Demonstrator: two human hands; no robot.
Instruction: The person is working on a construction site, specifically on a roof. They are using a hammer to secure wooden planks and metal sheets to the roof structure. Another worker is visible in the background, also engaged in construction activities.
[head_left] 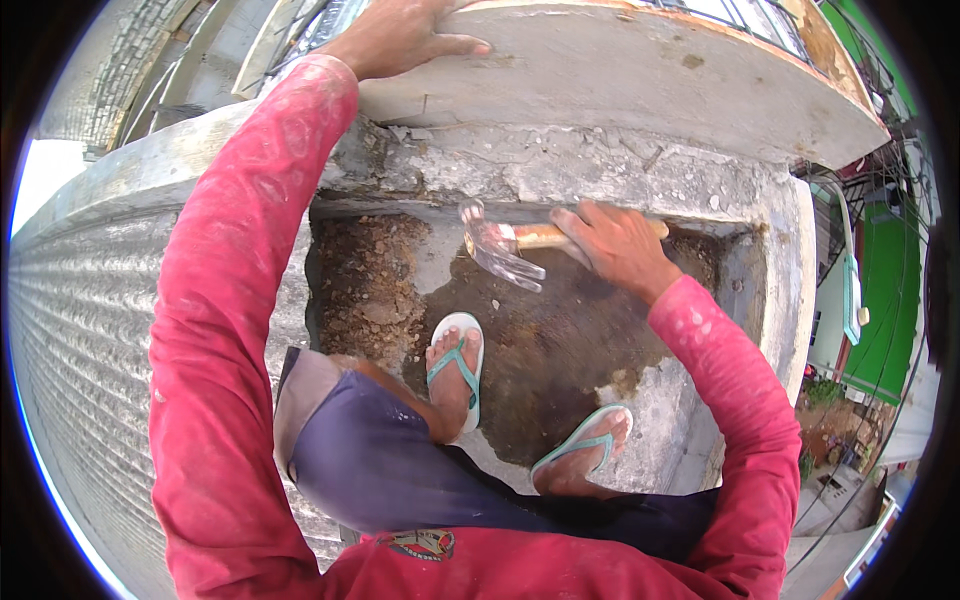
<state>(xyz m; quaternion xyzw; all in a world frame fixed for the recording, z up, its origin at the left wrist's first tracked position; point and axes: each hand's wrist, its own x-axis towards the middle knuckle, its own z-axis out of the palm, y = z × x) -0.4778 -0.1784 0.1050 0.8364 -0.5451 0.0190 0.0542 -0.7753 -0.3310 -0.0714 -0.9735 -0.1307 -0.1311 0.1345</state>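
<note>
Wrapped round a claw hammer [540, 236], the right hand [618, 247] is best held firm, clear of the left hand [395, 38], thumb spread on the slab [600, 80].

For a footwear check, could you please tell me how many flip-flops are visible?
2: left flip-flop on the left foot; right flip-flop on the right foot.

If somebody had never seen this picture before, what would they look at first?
Probably the two bright pinkish-red sleeves, sweeping up the left and right sides. Next might come the claw hammer just above the middle, its wooden handle gripped by the right hand. Below it, white flip-flops with turquoise straps stand out against the brown-stained floor.
</note>
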